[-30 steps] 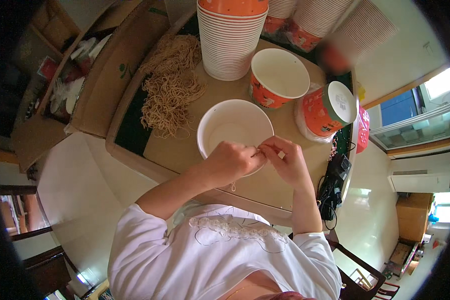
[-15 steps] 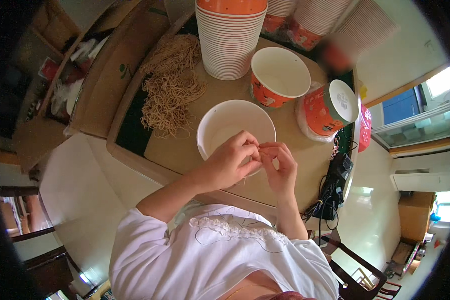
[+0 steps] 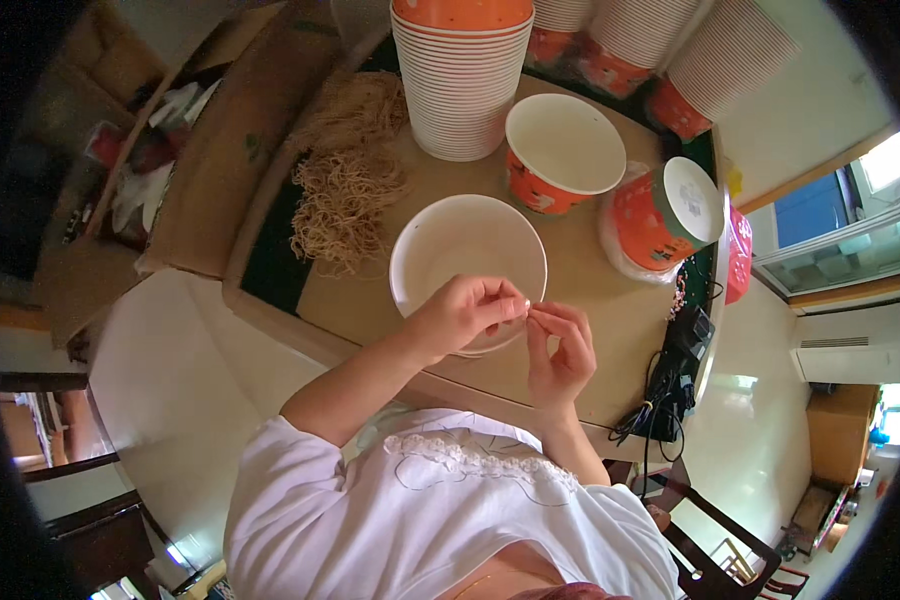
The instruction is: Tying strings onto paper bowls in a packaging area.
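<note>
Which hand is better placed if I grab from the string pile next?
Left, probably. Your left hand is nearer the string pile, which lies off to that side. Your right hand is farther away, beyond the left one.

Open tabletop (image 3: pixel 625 310) lies right of the near bowl (image 3: pixel 460 250); behind that bowl, a tall stack (image 3: pixel 460 90) and orange tub (image 3: pixel 542 190) obstruct.

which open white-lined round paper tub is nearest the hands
The round white-lined paper tub in front: the left hand overlaps it in view. The open orange-patterned paper tub stands farther back, to the right.
</note>
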